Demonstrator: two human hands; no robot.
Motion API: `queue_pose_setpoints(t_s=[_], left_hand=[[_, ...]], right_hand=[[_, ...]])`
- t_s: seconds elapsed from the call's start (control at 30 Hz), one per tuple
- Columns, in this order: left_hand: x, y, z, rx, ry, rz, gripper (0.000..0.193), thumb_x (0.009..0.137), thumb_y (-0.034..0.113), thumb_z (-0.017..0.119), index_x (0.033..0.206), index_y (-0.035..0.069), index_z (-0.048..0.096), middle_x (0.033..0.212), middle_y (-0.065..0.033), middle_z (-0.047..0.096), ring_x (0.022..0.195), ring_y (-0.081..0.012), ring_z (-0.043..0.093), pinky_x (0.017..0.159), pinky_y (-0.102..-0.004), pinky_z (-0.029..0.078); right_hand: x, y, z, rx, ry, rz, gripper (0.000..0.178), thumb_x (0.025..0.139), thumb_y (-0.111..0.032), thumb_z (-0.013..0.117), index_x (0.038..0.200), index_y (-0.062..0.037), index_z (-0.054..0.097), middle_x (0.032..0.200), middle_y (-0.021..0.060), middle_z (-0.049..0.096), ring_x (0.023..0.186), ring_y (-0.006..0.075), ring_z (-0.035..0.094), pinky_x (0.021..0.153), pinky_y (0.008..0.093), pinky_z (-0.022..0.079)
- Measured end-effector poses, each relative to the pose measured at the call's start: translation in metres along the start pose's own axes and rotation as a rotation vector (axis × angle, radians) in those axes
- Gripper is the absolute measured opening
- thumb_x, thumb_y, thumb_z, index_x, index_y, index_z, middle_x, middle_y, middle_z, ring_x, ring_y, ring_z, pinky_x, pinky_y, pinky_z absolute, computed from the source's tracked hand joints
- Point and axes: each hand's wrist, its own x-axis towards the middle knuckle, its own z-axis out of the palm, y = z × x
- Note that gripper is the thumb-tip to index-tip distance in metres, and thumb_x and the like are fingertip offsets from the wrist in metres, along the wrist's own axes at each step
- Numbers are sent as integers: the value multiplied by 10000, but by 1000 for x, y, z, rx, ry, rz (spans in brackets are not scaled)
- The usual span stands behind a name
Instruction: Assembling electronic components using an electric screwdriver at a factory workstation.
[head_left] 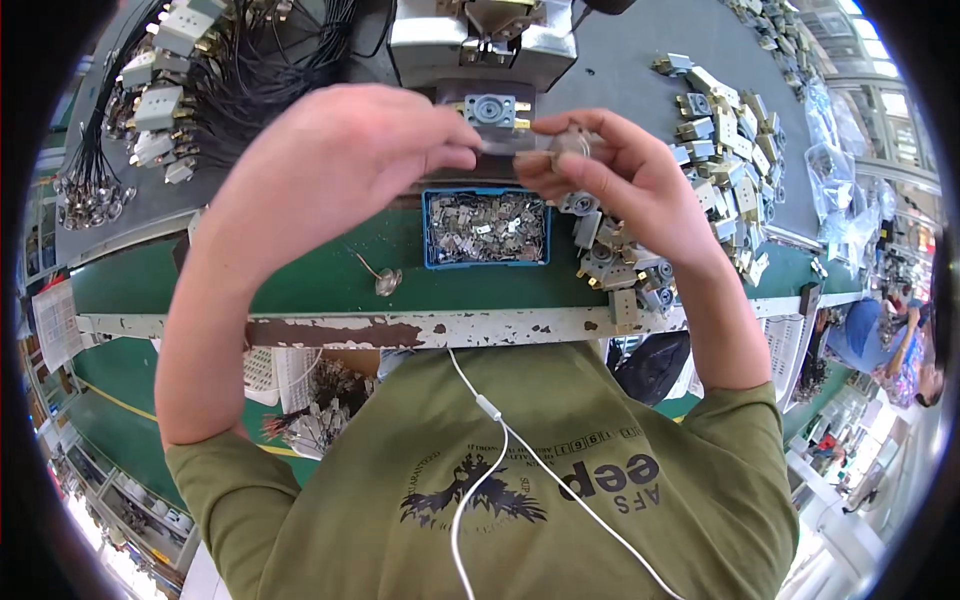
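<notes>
A: Bench (330,290), centre frame: green top, chipped white front edge. Heap of finished grey connector housings (725,150), upper right; wired assemblies (150,110), upper left. Judged well along, stock remaining.

B: Hands?

A: Left hand (340,165) and right hand (625,175), upper centre, both pinching one small metal part (570,145) in front of the grey press fixture (485,45).

B: Packaging?

A: Blue rectangular tray (487,228) of metal clips, centre. Clear plastic bags (835,190), right edge. White printed sheet (55,320), left edge.
</notes>
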Motion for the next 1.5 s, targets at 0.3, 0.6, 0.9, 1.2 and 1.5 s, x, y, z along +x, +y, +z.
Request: queue_pose_setpoints(t_s=[0.3, 0.6, 0.9, 1.2, 1.5], left_hand=[[0, -2, -15, 15, 0, 9, 148, 946, 137, 698, 1046, 35, 737, 825, -106, 681, 722, -264, 654, 664, -369, 510], [-5, 11, 24, -318, 28, -170, 138, 917, 143, 687, 994, 34, 724, 870, -153, 710, 827, -355, 690, 733, -448, 544], [-3, 14, 1, 388, -34, 38, 374, 797, 4, 646, 1158, 77, 711, 905, -63, 607, 880, -266, 633, 770, -400, 521], [-2, 20, 14, 196, 85, 16, 201, 819, 120, 766, 991, 58, 682, 835, -72, 568, 778, -267, 597, 694, -395, 493], [-6, 16, 24, 404, -17, 111, 266, 854, 300, 762, 836, 76, 619, 775, -23, 565, 797, -207, 620, 704, -359, 506]], right_hand=[[11, -2, 12, 268, -48, 111, 453, 1131, -239, 450, 1499, 26, 449, 1334, 209, 659, 1194, 263, 680, 1003, 376, 563], [6, 0, 42, -275, 441, -224, 339, 1088, -147, 555, 1369, 40, 586, 1280, 185, 695, 1063, 214, 711, 980, 348, 550], [19, -17, 21, -79, 135, -103, 281, 1083, -152, 516, 1284, 18, 614, 1067, 98, 686, 960, 149, 655, 830, 295, 504], [-6, -15, 39, -295, 240, -143, 422, 996, -95, 709, 1393, 6, 609, 1123, 78, 712, 1079, 134, 675, 960, 284, 549], [16, -23, 24, -505, -84, -14, 334, 967, -108, 714, 1297, -59, 695, 973, 69, 734, 847, 115, 613, 818, 296, 529]])
